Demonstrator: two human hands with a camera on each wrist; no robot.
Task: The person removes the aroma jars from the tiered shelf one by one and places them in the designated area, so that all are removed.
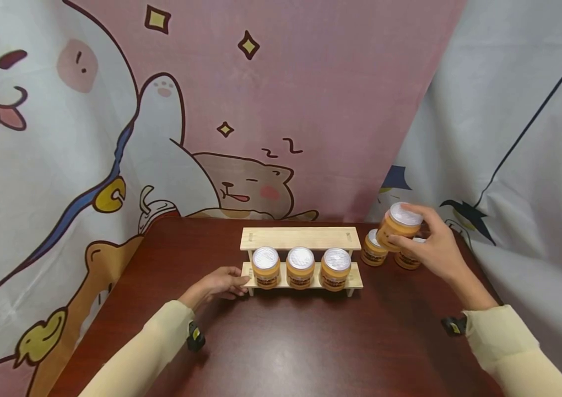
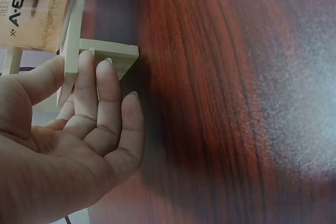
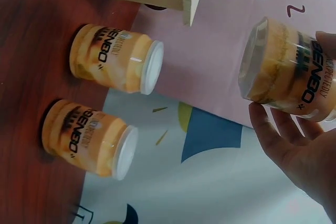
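Observation:
A small two-tier wooden rack (image 1: 301, 238) stands on the table, its lower tier bearing three orange jars with white lids, the middle one being a jar (image 1: 300, 269). My left hand (image 1: 221, 282) grips the left end of that lower tier; in the left wrist view the thumb lies against one face of the board and the fingers (image 2: 107, 90) are behind it. Right of the rack, my right hand (image 1: 432, 242) holds another orange jar (image 3: 289, 72) off the table, lid up and slightly tilted. Below it stand two more jars, a nearer-rack jar (image 3: 115, 59) and an outer jar (image 3: 89, 137).
The dark red-brown wooden table (image 1: 281, 342) reaches back to a hanging cloth (image 1: 320, 110) printed with cartoon animals. At the right, the pale cloth hangs close to the table's edge. The rack's upper tier bears nothing.

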